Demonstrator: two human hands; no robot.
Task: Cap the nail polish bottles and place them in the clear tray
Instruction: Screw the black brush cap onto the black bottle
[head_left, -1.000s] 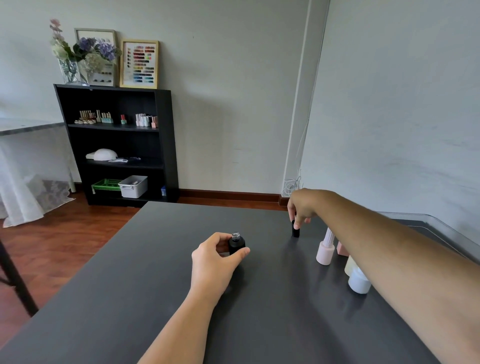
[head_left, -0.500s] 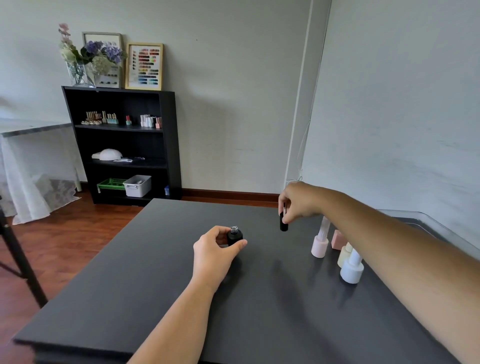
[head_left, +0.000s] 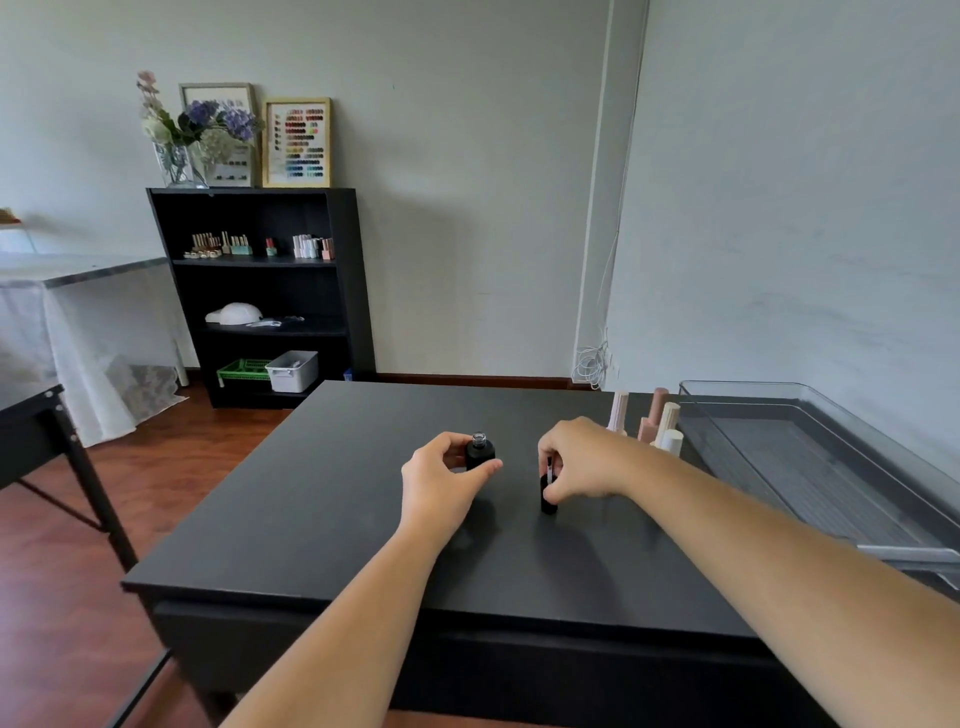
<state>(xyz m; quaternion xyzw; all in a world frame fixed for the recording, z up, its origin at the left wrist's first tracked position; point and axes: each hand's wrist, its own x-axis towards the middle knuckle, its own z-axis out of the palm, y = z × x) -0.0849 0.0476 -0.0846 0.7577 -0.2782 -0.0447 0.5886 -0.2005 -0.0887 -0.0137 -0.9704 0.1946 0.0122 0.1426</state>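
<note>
Two grips: left hand (head_left: 441, 488) curls round the small black uncapped bottle (head_left: 479, 453). Right hand (head_left: 582, 462) pinches a slim black cap (head_left: 548, 496).

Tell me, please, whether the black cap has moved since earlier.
Yes: the black cap moved left, from the pastel bottles toward the black bottle.

Soft, even daylight, faint shadows under the forearms on the dark table (head_left: 322, 519), wide-angle bending at the edges.

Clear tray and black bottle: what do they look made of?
Clear tray: seemingly transparent plastic, glossy; the tabletop shows through its walls. Black bottle: matte black body, perhaps coated glass or plastic; its uncapped neck looks clear.
</note>
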